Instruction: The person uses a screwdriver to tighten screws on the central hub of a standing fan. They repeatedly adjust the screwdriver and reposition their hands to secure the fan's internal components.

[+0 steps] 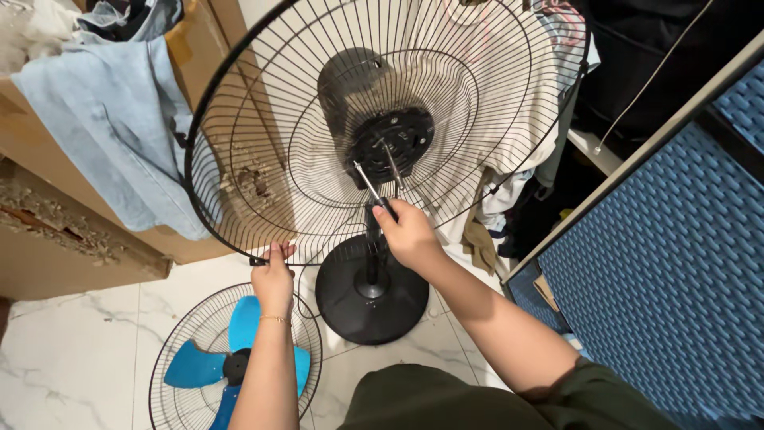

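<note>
On the white marble floor point(72, 374), her left hand point(273, 279) gripped the black wire fan guard point(239, 159) while the right hand point(407, 231) clenched a thin metal screwdriver point(368, 185), which could slip off the screw.

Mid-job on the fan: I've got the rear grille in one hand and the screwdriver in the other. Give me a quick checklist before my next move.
1. Left hand grips the lower rim of the rear grille: ok.
2. Right hand holds the screwdriver, tip pointing at the motor hub: ok.
3. Tip seated in a screw head: cannot tell, too small to see.
4. Fan base flat on the tiled floor: ok.
5. Blue blade off and lying in the front grille on the floor: ok.
6. Space around the grille: not ok, hanging clothes crowd it behind.
</note>
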